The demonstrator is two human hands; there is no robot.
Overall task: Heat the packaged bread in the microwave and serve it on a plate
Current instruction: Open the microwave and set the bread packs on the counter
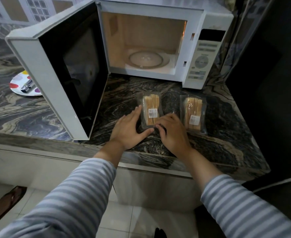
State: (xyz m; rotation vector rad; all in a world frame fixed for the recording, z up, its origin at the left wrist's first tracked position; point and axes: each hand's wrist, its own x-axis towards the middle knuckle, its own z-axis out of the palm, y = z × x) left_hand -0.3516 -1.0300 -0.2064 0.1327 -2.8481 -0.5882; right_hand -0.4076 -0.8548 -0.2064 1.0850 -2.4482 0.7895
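Presently, position of person: standing at the marbled countertop (218, 134), both arms in grey-striped sleeves reaching forward.
Left hand: the left hand (130, 127) lies flat with fingers straight, along the left edge of the nearer bread packet (151, 109), thumb against its near end; nothing gripped.
Right hand: the right hand (171, 130) rests at the packet's near right corner, fingers curled at the wrapper edge; whether they pinch it cannot be told.
Nearer bread packet: clear wrapper, sliced bread on edge, white barcode label on top; lying on the countertop just in front of the microwave (158, 42).
Second bread packet: a like packet (193, 114) lies beside it to the right, untouched, clear of both hands.
Microwave: white, door (55, 69) swung fully open to the left; cavity lit, glass turntable (148, 60) bare; control panel (203, 55) on the right.
Plate: a white plate with coloured spots (18, 83) sits on the countertop behind the open door, partly hidden; a small metallic object (27, 85) lies on it, kind not discernible.
Floor: pale tiles below; a brown sandal (5, 203) at lower left.
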